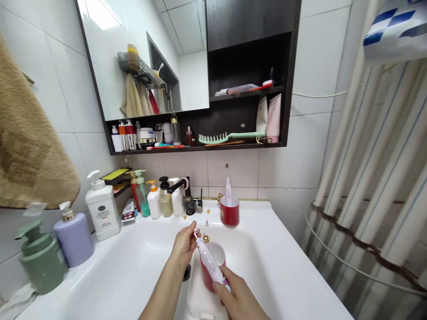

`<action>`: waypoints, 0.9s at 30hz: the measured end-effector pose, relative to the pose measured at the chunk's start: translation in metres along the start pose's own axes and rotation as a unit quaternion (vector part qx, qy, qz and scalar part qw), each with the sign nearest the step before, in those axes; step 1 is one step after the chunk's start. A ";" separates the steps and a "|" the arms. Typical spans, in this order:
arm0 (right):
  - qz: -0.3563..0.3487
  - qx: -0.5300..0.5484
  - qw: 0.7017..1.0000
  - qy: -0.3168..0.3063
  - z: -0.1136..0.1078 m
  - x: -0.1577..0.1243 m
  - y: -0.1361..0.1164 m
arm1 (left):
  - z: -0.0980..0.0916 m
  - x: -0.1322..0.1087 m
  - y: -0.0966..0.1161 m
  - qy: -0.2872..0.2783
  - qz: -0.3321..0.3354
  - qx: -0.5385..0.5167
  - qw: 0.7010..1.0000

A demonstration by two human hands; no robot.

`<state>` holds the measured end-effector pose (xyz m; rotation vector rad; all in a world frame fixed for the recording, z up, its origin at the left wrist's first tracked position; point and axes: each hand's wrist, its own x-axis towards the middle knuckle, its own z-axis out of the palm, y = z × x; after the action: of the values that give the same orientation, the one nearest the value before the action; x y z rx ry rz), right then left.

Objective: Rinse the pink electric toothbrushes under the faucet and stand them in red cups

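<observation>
While right fingers (220, 290) grip pale toothbrush (209, 261) low down — left fingers (191, 229) pinch its thin neck (196, 236)

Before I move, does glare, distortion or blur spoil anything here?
Head view: a light glares in the mirror; head view: the green bottle near the picture's left edge looks stretched and tilted, likely by the lens; head view: the right hand and toothbrush read clearly, without strong shadow.

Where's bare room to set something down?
Free: sink's right rim, to the right of the back red cup; basin's left side, between lavender pump bottle and left forearm.
Crowded: back-left rim, lined with pump bottles to the black faucet; mid-basin, left hand and right hand on an electric toothbrush, plus the front red cup.
</observation>
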<state>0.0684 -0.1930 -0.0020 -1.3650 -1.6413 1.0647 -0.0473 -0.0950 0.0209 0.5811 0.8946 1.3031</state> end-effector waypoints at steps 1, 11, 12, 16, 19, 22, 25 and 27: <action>0.005 0.012 1.000 -0.004 0.001 0.000 0.000 | -0.001 0.001 0.000 -0.001 0.001 -0.004 1.000; 0.007 0.068 0.997 -0.021 0.002 0.005 0.008 | -0.002 0.001 0.000 -0.023 0.008 0.002 1.000; 0.006 0.069 0.997 -0.026 0.002 0.005 0.009 | -0.002 0.001 0.000 -0.024 0.009 0.006 1.000; 0.016 0.070 0.997 -0.033 0.003 0.006 0.012 | 0.001 -0.001 -0.005 -0.024 0.020 0.020 0.999; 0.037 0.075 0.996 -0.019 0.004 0.006 0.013 | 0.003 -0.002 -0.009 -0.029 0.027 0.031 0.999; 0.055 0.087 0.994 -0.021 0.003 0.006 0.011 | 0.004 -0.004 -0.011 -0.049 0.022 0.042 0.998; 0.059 0.099 0.993 -0.035 0.002 0.005 0.007 | 0.006 -0.006 -0.011 -0.058 0.013 0.046 0.997; 0.056 0.099 0.993 -0.012 0.001 0.005 0.004 | 0.007 -0.006 -0.011 -0.059 0.009 0.050 0.997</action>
<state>0.0686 -0.1881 -0.0059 -1.3290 -1.4475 1.2783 -0.0359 -0.1026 0.0175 0.7392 0.8628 1.2317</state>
